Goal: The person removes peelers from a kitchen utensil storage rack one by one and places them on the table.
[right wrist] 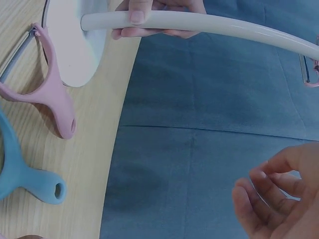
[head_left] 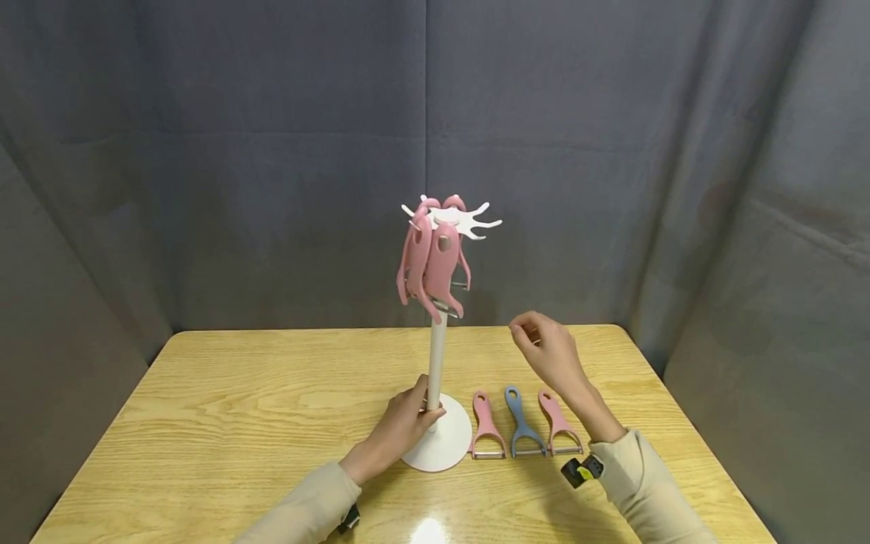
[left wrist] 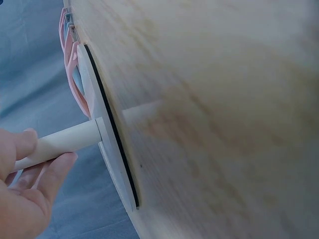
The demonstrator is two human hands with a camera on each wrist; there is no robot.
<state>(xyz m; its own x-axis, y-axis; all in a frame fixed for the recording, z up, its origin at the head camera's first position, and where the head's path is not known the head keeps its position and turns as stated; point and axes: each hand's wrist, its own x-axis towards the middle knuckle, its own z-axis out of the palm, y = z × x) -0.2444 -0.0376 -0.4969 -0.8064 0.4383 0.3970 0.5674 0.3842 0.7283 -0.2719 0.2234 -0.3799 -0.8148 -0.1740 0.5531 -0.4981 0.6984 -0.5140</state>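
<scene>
My left hand [head_left: 401,429] grips the white post [head_left: 436,363] of a hanging stand low down, just above its round base [head_left: 442,453]. In the left wrist view, thumb and fingers wrap that post from both sides. Several pink peelers [head_left: 442,264] hang by their handle holes from the white prongs [head_left: 469,221] at the top. My right hand [head_left: 547,347] hovers to the right of the post, fingers loosely curled and holding nothing. Below it on the table lie a pink peeler [head_left: 483,419], a blue peeler [head_left: 519,419] and another pink peeler [head_left: 557,419].
The wooden table [head_left: 238,423] carries the stand near its middle. Bare prongs stick out on the right side of the stand's top. Grey curtains [head_left: 272,166] hang behind the table and along both sides.
</scene>
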